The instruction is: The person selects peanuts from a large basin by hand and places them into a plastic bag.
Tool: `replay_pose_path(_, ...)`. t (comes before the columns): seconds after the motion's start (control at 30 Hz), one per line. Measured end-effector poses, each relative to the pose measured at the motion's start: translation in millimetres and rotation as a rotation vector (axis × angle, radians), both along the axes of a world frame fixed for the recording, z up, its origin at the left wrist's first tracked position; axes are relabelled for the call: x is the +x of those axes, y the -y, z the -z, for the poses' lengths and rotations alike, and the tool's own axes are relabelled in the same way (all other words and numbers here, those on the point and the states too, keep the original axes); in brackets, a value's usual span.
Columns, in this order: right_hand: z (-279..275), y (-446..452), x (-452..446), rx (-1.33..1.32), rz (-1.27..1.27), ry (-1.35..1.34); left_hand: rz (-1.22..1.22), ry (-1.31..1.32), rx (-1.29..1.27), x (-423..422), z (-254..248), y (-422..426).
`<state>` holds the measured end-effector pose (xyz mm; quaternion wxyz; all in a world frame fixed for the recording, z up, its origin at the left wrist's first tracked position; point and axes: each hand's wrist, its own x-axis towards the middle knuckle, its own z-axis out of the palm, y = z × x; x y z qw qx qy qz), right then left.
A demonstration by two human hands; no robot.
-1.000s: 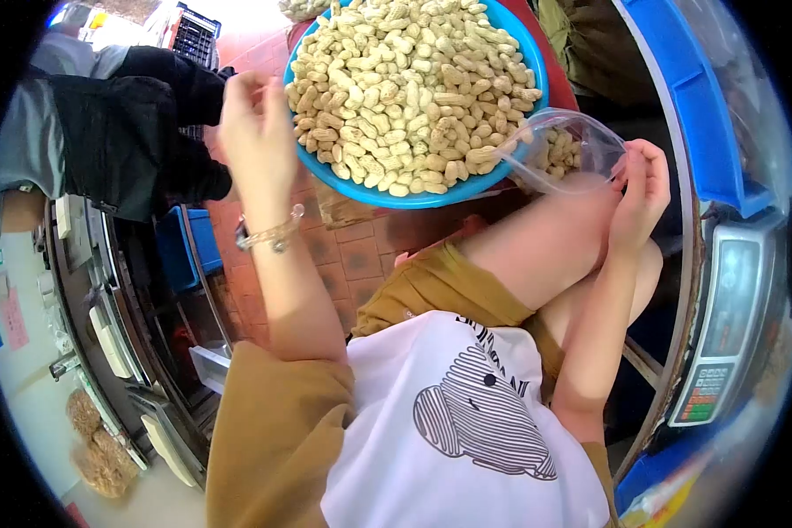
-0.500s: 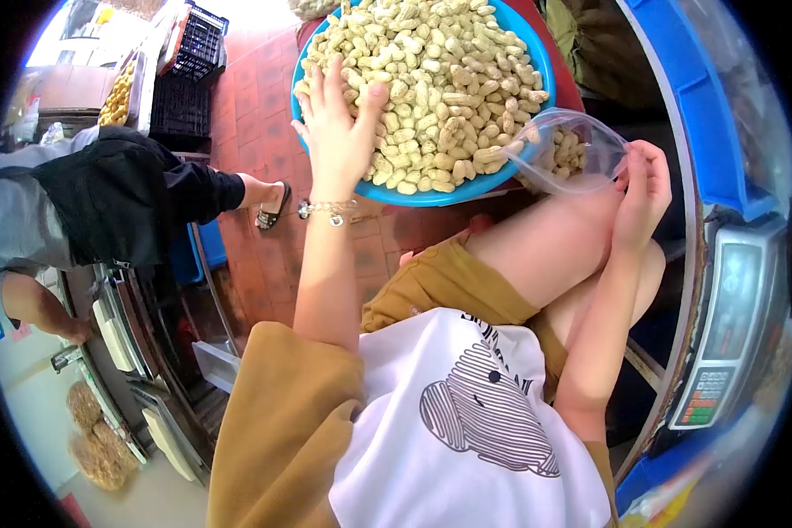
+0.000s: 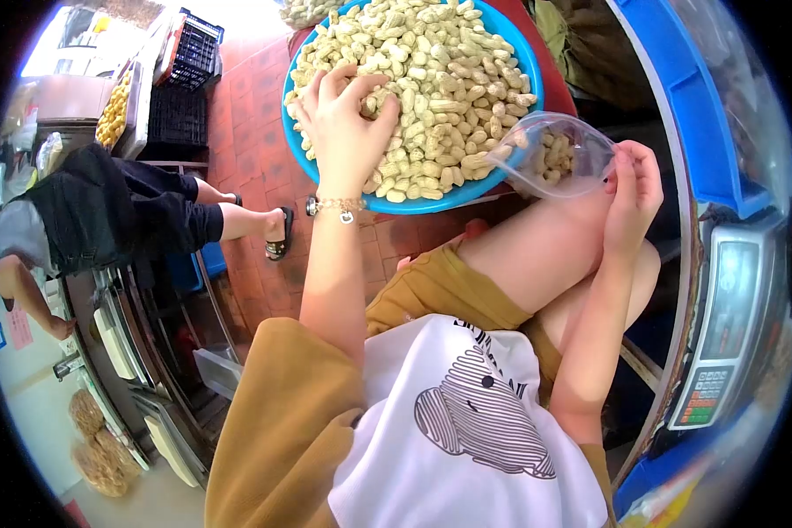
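A blue basin (image 3: 418, 206) is heaped with unshelled peanuts (image 3: 440, 97). Over the pile's left side, my left hand (image 3: 343, 128) lies palm down, its fingers and thumb curled round some peanuts; what is under the palm is hidden. A bracelet hangs at that wrist. To the right of the basin, my right hand (image 3: 635, 189) pinches the rim of a clear plastic bag (image 3: 581, 182). The bag's mouth gapes toward the basin, and some peanuts show inside it.
A digital scale (image 3: 717, 326) stands at right, below a blue tray (image 3: 691, 106). At left, another person (image 3: 106, 207) in dark clothes stands by a counter. Black crates (image 3: 180, 114) and a tray of yellow items (image 3: 114, 110) are behind them on the tiled-floor side.
My left hand has gone from spread fingers to curled ones on the peanuts. My right hand still pinches the bag. The other person has shifted, and both their feet now show.
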<state>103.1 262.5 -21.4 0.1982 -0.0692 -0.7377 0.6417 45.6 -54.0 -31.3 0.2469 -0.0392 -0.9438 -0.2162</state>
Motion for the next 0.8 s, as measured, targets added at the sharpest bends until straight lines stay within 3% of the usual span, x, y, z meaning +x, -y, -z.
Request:
replay_pose_path(0.37, -2, 1, 0, 0.053, 0.013, 0.005, 0.104, 0.015, 0.122, -12, -8, -1)
replay_pose_path(0.47, -3, 1, 0, 0.056, 0.007, 0.013, 0.193, 0.053, 0.343, -12, -5, 8)
replay_pose_path(0.5, -3, 1, 0, 0.051, 0.004, 0.012, 0.213, 0.099, 0.557, -14, -1, 9)
replay_pose_path(0.63, -3, 2, 0, 0.052, 0.0, 0.009, 0.157, 0.135, 0.452, -14, 3, 18)
replay_pose_path(0.8, -3, 2, 0, 0.058, 0.011, 0.025, 0.211, 0.05, 0.114, -4, -6, 14)
